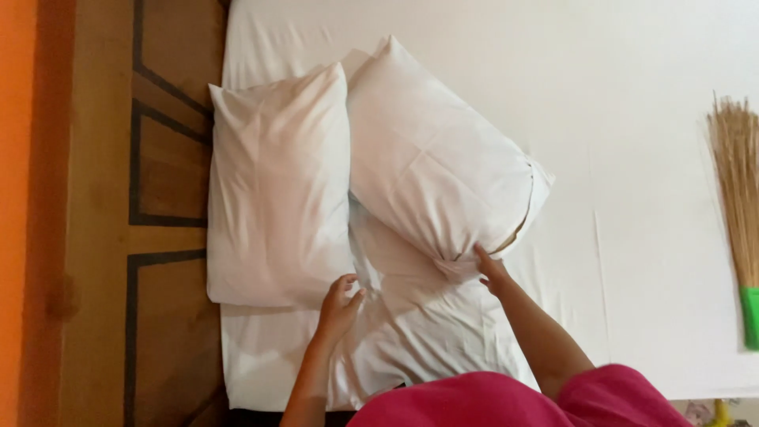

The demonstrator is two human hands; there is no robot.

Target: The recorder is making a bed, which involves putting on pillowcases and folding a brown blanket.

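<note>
Head view: left hand [338, 304] curled, fingers pinching near corner of upright pillow [277, 190], left on bed [648, 158]. Right hand [492, 270] fingertips together, pressing near end of tilted pillow [439, 158]. Best kept low, corners squared, edges touching. Broom [739, 198] with green binding far right. No packages, labels, signs visible.

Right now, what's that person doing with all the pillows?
A person in a pink top leans over a bed with a white sheet. The left hand touches the corner of the left pillow, and the right hand grips the end of the tilted right pillow. A straw broom lies on the bed's far side.
</note>
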